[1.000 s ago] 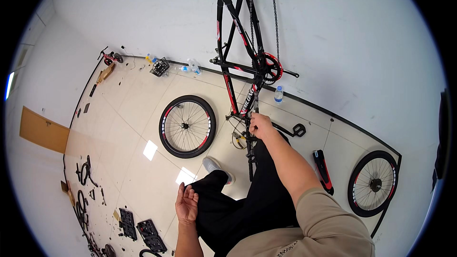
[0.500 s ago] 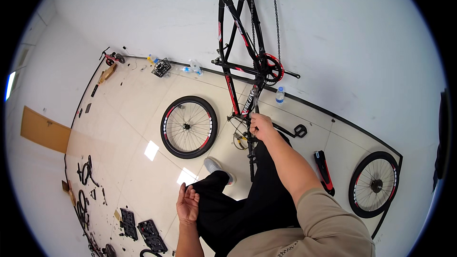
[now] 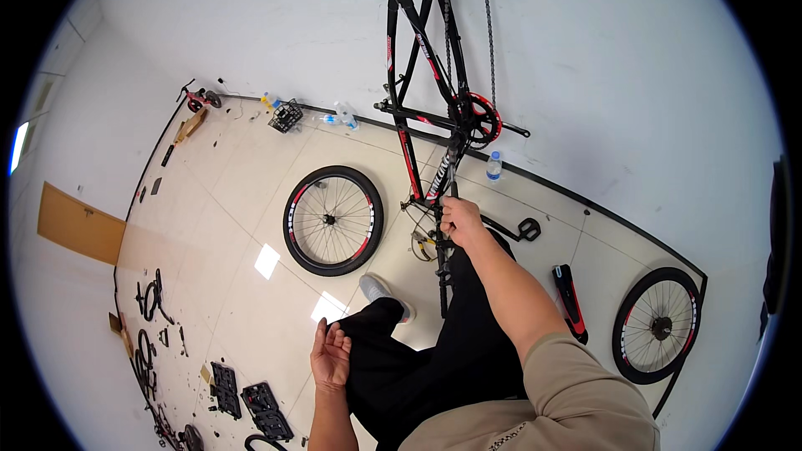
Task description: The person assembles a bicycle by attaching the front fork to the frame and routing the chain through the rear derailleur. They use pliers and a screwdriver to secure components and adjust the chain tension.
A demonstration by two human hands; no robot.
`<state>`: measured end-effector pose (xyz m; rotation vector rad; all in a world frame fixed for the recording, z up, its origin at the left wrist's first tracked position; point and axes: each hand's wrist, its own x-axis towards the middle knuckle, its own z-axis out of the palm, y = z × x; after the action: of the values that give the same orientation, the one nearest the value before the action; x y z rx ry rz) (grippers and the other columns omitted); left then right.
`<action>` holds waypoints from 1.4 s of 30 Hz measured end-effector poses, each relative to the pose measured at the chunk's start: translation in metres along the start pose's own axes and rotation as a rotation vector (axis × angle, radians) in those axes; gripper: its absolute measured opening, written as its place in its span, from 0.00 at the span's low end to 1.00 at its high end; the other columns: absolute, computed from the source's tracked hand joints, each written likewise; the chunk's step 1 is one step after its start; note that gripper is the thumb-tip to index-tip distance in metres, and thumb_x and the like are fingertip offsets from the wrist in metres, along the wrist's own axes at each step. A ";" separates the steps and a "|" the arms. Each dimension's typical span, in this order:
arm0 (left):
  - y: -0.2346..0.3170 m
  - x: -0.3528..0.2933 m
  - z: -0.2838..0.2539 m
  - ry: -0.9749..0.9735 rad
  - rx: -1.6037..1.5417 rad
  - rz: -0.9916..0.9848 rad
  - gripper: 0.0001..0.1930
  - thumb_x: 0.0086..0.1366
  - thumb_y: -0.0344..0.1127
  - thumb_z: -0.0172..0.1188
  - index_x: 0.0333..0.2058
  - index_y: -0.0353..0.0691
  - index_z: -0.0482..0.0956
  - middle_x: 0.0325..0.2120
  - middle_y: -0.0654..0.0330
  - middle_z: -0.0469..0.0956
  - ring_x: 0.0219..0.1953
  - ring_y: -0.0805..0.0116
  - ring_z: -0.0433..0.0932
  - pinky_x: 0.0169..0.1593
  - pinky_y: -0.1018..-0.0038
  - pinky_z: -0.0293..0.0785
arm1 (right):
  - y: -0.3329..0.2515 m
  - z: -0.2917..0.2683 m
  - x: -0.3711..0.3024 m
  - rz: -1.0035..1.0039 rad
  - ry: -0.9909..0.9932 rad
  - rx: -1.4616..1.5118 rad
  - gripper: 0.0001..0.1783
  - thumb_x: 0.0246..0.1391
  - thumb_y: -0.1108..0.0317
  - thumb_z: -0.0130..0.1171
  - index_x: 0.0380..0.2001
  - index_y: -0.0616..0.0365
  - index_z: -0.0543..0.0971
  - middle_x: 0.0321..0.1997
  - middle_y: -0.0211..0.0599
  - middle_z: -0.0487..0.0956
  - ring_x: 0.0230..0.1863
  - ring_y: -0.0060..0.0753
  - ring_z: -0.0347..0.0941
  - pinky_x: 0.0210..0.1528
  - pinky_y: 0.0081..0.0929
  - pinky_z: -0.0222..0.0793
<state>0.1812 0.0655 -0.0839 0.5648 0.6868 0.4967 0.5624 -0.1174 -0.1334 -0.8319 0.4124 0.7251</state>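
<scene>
A black, red and white bicycle frame [image 3: 407,121] leans against the white wall, its wheels off. My right hand [image 3: 461,219] is closed at the lower end of the frame, near the handlebar [image 3: 442,284]. A slim dark bar rises above its fingers alongside the frame tube; what exactly the fingers grip is hidden. The chain [image 3: 490,50] hangs from the top, and the red-and-black chainring [image 3: 484,121] sits above my right hand. Palm up beside my left knee, my left hand [image 3: 331,357] has loosely bent fingers and holds nothing.
One wheel [image 3: 292,242] lies left of the frame; another wheel [image 3: 621,338] is at far right. Between my arm and it lies a long black-and-red part [image 3: 569,301]. A water bottle [image 3: 494,167] stands by the wall. Dark tool cases [image 3: 266,411] and a wire basket [image 3: 285,117] are on the floor.
The whole view has shifted very slightly. Both hands keep their places, and the frame and wheels stay put.
</scene>
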 end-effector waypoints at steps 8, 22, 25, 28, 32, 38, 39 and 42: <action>0.000 -0.002 0.006 0.018 -0.005 0.007 0.18 0.72 0.36 0.53 0.57 0.38 0.70 0.41 0.54 0.81 0.39 0.66 0.81 0.45 0.68 0.80 | 0.003 0.001 -0.003 -0.021 0.010 0.025 0.11 0.57 0.73 0.56 0.23 0.50 0.68 0.18 0.20 0.62 0.15 0.16 0.54 0.17 0.22 0.53; 0.000 -0.003 0.009 0.019 -0.002 0.008 0.18 0.72 0.37 0.53 0.57 0.38 0.70 0.41 0.55 0.80 0.38 0.66 0.81 0.44 0.68 0.80 | 0.007 0.004 -0.008 -0.080 0.049 -0.055 0.10 0.57 0.71 0.58 0.25 0.50 0.68 0.18 0.19 0.62 0.15 0.15 0.54 0.17 0.21 0.53; 0.000 -0.003 0.009 0.021 0.008 0.009 0.18 0.72 0.37 0.53 0.57 0.38 0.71 0.41 0.55 0.80 0.39 0.66 0.80 0.45 0.69 0.80 | 0.005 0.006 -0.011 -0.038 0.063 -0.069 0.11 0.57 0.72 0.57 0.24 0.49 0.67 0.18 0.19 0.61 0.15 0.16 0.54 0.17 0.22 0.53; -0.001 -0.003 0.010 0.032 0.004 0.006 0.18 0.72 0.37 0.53 0.57 0.38 0.71 0.41 0.55 0.80 0.38 0.66 0.80 0.44 0.69 0.80 | 0.003 0.000 -0.002 0.063 0.053 0.034 0.12 0.56 0.73 0.56 0.22 0.51 0.65 0.17 0.21 0.62 0.14 0.18 0.53 0.16 0.23 0.52; 0.000 -0.003 0.008 0.031 -0.003 0.009 0.18 0.71 0.37 0.54 0.57 0.38 0.71 0.41 0.55 0.80 0.39 0.66 0.80 0.44 0.69 0.80 | 0.004 -0.002 0.000 0.104 0.030 0.078 0.12 0.57 0.72 0.56 0.22 0.51 0.66 0.17 0.21 0.61 0.14 0.18 0.53 0.17 0.24 0.52; 0.000 -0.003 0.011 0.022 0.000 0.008 0.18 0.71 0.37 0.54 0.56 0.38 0.71 0.41 0.55 0.80 0.39 0.66 0.80 0.45 0.68 0.80 | 0.005 -0.006 0.004 0.107 -0.005 0.082 0.13 0.58 0.70 0.55 0.22 0.49 0.66 0.17 0.19 0.60 0.15 0.18 0.53 0.18 0.24 0.53; 0.000 -0.003 0.011 0.022 0.000 0.008 0.18 0.71 0.37 0.54 0.57 0.38 0.71 0.42 0.55 0.80 0.39 0.66 0.80 0.45 0.68 0.80 | 0.007 -0.004 0.003 0.059 -0.004 0.040 0.13 0.58 0.71 0.56 0.21 0.49 0.65 0.17 0.19 0.59 0.15 0.18 0.52 0.17 0.24 0.52; 0.000 -0.004 0.008 0.022 0.000 0.009 0.18 0.72 0.37 0.53 0.57 0.38 0.71 0.42 0.55 0.80 0.39 0.66 0.80 0.45 0.68 0.80 | 0.007 0.008 -0.011 -0.045 0.032 -0.035 0.14 0.57 0.71 0.57 0.21 0.48 0.65 0.17 0.19 0.59 0.15 0.18 0.52 0.17 0.23 0.51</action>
<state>0.1840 0.0605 -0.0777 0.5630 0.7050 0.5120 0.5501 -0.1122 -0.1260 -0.8841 0.4092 0.6795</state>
